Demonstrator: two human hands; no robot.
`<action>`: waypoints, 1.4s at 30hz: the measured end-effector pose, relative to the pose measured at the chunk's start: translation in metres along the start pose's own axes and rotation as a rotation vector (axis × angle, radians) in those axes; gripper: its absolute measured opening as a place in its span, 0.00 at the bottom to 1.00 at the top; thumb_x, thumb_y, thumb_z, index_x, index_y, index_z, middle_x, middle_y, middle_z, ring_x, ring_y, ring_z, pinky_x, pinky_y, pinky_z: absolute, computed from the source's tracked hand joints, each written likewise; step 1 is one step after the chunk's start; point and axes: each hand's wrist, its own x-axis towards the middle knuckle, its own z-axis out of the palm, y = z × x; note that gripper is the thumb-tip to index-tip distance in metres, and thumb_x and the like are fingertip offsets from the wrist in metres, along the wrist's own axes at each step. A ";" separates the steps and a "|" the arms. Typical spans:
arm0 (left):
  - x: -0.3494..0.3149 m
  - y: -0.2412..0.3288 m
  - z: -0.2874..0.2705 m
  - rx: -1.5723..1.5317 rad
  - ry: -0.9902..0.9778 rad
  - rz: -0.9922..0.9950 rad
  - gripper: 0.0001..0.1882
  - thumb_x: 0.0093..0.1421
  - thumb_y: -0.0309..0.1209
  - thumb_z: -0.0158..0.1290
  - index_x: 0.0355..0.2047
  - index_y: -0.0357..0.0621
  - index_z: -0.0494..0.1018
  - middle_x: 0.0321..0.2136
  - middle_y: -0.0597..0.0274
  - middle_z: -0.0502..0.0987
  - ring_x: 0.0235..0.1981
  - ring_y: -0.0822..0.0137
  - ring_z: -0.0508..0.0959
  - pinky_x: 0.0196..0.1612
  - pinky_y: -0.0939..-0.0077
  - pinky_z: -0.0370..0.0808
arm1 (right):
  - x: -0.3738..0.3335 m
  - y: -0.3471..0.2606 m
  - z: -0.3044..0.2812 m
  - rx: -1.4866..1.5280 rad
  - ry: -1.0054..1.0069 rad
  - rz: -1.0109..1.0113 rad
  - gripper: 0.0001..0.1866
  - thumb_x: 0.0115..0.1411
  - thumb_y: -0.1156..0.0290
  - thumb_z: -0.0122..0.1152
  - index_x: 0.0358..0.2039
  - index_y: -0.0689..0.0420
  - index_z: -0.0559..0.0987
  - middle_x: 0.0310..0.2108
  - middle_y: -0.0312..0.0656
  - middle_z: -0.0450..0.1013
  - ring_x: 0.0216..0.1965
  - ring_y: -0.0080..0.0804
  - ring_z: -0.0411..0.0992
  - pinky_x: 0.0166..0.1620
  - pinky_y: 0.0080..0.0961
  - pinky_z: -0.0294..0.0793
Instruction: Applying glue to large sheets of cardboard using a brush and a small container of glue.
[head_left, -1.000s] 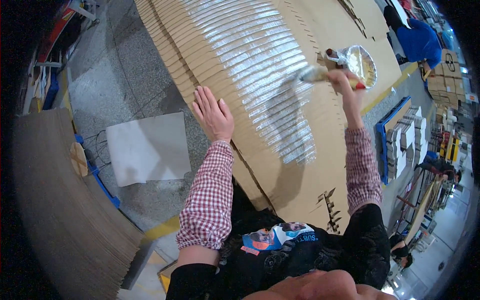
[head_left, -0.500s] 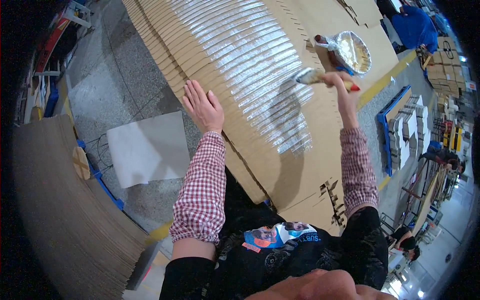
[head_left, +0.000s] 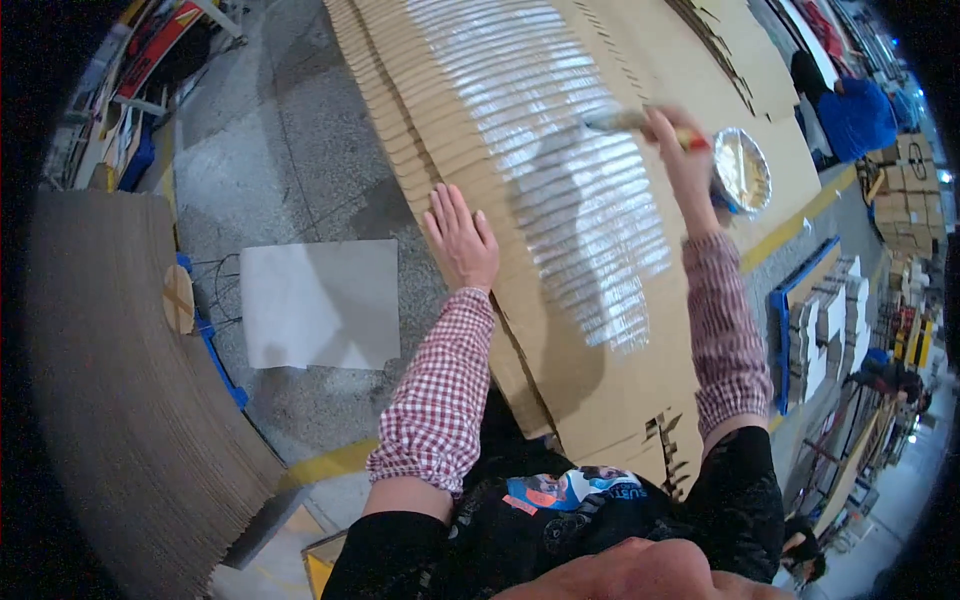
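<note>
My right hand (head_left: 682, 160) is closed round the handle of a paintbrush (head_left: 628, 121), blurred by motion. Its bristles point left over a wide band of wet, shiny coating (head_left: 545, 130) on overlapped cardboard sheets (head_left: 590, 390). Only a narrow strip of each sheet shows in the fanned, stepped row. My left hand (head_left: 464, 240) lies flat on the row's left edge, fingers stretched forward, holding nothing. Just right of my right hand stands a round tub of pale paste (head_left: 741, 172), its rim wrapped in crinkled film. Part of the tub is hidden behind my hand and wrist.
White sheet (head_left: 320, 305) lies on the floor to the left. A tall stack of brown cardboard (head_left: 120, 400) fills the lower left. Toward the right, a blue pallet (head_left: 785, 320) carries white stacked pieces. A person in blue (head_left: 858, 120) is at the far right.
The view has shifted, so the cardboard sits farther right and lower. The brush has moved forward along the coated band, away from me. My left hand stays flat at the edge.
</note>
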 end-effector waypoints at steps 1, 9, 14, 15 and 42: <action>0.000 0.007 0.000 -0.016 -0.023 0.007 0.31 0.64 0.38 0.36 0.63 0.36 0.47 0.65 0.50 0.48 0.66 0.56 0.46 0.66 0.57 0.39 | 0.025 -0.002 0.023 0.068 0.038 -0.050 0.13 0.59 0.66 0.58 0.23 0.62 0.78 0.18 0.31 0.70 0.22 0.15 0.66 0.25 0.14 0.64; -0.001 0.011 -0.012 -0.063 -0.060 -0.026 0.32 0.64 0.38 0.36 0.64 0.34 0.43 0.65 0.48 0.44 0.67 0.54 0.43 0.66 0.57 0.37 | 0.017 0.003 0.024 -0.479 -0.285 0.041 0.16 0.54 0.62 0.60 0.19 0.63 0.77 0.12 0.32 0.67 0.17 0.16 0.64 0.22 0.17 0.62; -0.003 0.026 0.000 -0.103 -0.084 0.009 0.32 0.64 0.38 0.35 0.64 0.33 0.43 0.65 0.48 0.45 0.67 0.54 0.43 0.66 0.57 0.37 | 0.051 -0.018 0.053 -0.073 -0.056 0.015 0.16 0.55 0.64 0.58 0.18 0.64 0.76 0.13 0.33 0.69 0.17 0.17 0.66 0.24 0.16 0.64; -0.004 0.031 0.004 -0.096 -0.121 0.010 0.32 0.64 0.38 0.35 0.64 0.33 0.43 0.65 0.48 0.45 0.67 0.53 0.43 0.66 0.57 0.37 | 0.059 0.002 0.043 -0.171 -0.076 0.019 0.15 0.55 0.66 0.58 0.18 0.64 0.76 0.14 0.33 0.69 0.17 0.17 0.66 0.24 0.16 0.64; -0.023 0.038 -0.001 -0.161 -0.204 -0.005 0.33 0.63 0.38 0.37 0.63 0.29 0.43 0.65 0.43 0.44 0.67 0.48 0.42 0.66 0.52 0.35 | 0.165 0.029 0.015 -0.041 -0.008 0.119 0.11 0.55 0.70 0.53 0.21 0.62 0.75 0.19 0.38 0.72 0.19 0.22 0.69 0.25 0.18 0.69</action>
